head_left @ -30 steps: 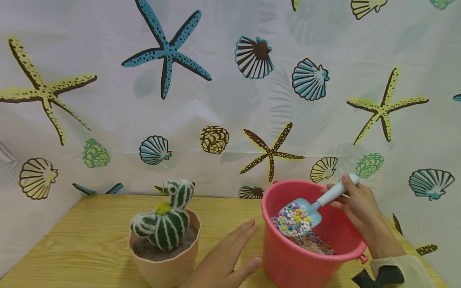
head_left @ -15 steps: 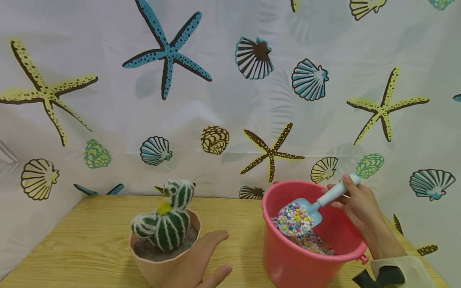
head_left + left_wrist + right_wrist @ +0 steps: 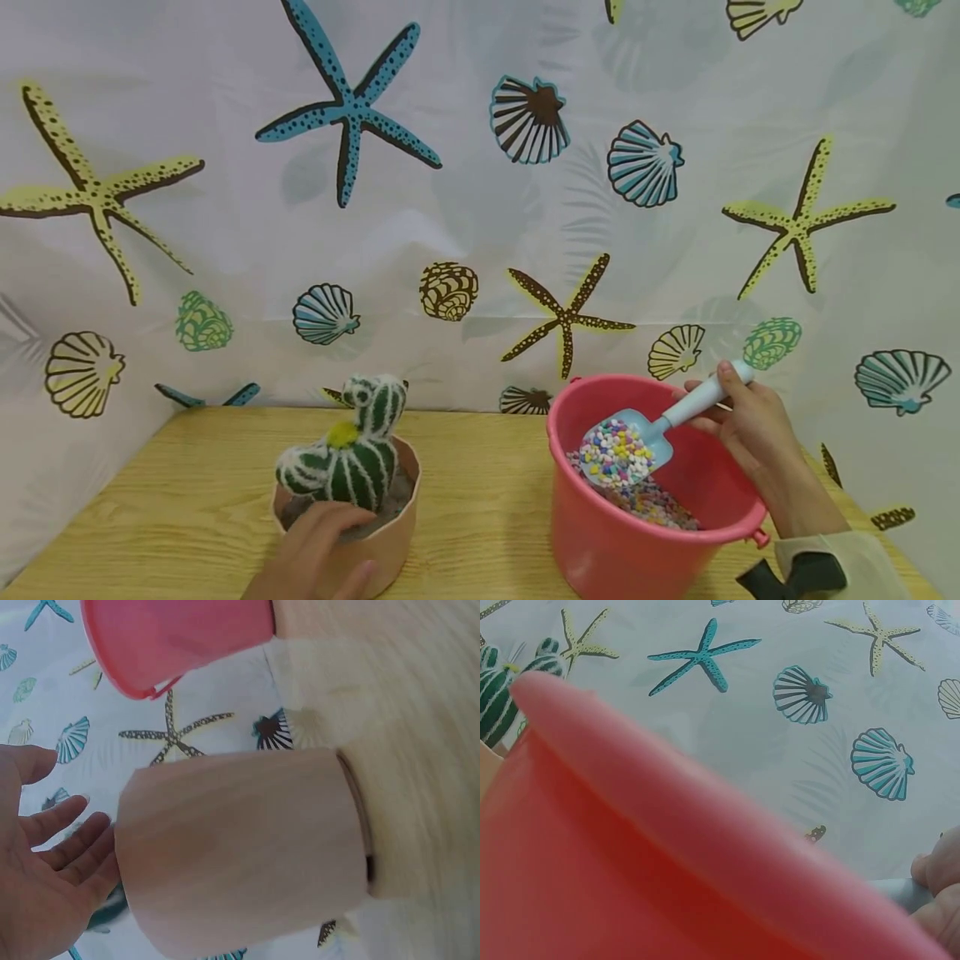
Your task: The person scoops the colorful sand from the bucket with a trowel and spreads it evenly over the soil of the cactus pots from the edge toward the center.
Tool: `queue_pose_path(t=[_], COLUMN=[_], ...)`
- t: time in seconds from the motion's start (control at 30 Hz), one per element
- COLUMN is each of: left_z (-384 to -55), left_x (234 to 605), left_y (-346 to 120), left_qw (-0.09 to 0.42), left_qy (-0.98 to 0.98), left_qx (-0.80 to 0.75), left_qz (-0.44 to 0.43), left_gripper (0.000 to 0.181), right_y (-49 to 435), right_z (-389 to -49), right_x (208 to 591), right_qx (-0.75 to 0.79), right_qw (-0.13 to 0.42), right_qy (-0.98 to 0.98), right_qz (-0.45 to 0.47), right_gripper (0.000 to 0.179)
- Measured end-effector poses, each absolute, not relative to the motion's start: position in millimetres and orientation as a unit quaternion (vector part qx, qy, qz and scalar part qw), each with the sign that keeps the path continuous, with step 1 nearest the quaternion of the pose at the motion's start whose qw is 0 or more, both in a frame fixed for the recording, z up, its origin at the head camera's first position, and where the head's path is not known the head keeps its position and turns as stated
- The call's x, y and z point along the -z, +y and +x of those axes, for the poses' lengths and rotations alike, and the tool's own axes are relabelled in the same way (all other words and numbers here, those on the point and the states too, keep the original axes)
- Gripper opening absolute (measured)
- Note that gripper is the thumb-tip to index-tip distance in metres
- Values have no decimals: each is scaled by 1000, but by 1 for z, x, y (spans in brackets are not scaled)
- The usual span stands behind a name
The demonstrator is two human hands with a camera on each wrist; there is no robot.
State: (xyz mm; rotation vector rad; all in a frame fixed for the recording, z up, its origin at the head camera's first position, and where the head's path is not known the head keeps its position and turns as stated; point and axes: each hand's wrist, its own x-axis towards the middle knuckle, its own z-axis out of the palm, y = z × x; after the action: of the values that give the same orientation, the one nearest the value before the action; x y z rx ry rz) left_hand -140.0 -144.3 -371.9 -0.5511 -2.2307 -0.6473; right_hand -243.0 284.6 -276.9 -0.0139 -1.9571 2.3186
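Note:
A peach flowerpot (image 3: 390, 537) with a green, white-ribbed cactus (image 3: 352, 462) stands on the wooden table (image 3: 187, 508). My left hand (image 3: 311, 554) lies against the pot's near rim. In the left wrist view its fingers (image 3: 56, 851) are spread and straight beside the pot (image 3: 240, 859). To the right stands a red bucket (image 3: 622, 554) with coloured pebbles (image 3: 652, 504) in it. My right hand (image 3: 750, 429) grips the pale handle of a blue scoop (image 3: 633, 446). The scoop, heaped with pebbles, hovers inside the bucket. The bucket's wall (image 3: 630, 855) fills the right wrist view.
A curtain (image 3: 480, 208) printed with starfish and shells hangs close behind the table and wraps round its left and right sides. Bare wood lies between the pot and the bucket and to the pot's left.
My left hand has slid left across the table from beside the bucket to the pot's front rim. The right hand and loaded scoop have barely moved.

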Motion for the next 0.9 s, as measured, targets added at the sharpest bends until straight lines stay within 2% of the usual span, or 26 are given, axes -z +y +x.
queue_pose_path(t=[0.27, 0.5, 0.6, 0.63, 0.7, 0.9], left_z=[-134, -140, -146, -149, -154, -176], left_x=[372, 378, 382, 383, 384, 385], left_y=[-160, -178, -187, -190, -197, -215], left_qw=[419, 416, 388, 372, 305, 37], left_qy=[-858, -855, -865, -871, -888, -893], left_qx=[259, 288, 305, 311, 338, 448], left_qz=[-148, -116, -92, -80, -60, -33], left_gripper=[36, 33, 31, 33, 39, 80], right_y=[287, 288, 287, 287, 286, 285], right_z=[-243, -243, -244, -245, -245, -245], right_x=[276, 275, 275, 275, 275, 275], right_qx=[-764, -762, -758, -757, -755, -758], right_qw=[51, 48, 47, 46, 43, 46], right_qy=[-643, -646, -651, -652, -654, -651], right_qz=[-9, -5, -3, -3, -1, -6], right_gripper=[31, 34, 32, 31, 30, 30])
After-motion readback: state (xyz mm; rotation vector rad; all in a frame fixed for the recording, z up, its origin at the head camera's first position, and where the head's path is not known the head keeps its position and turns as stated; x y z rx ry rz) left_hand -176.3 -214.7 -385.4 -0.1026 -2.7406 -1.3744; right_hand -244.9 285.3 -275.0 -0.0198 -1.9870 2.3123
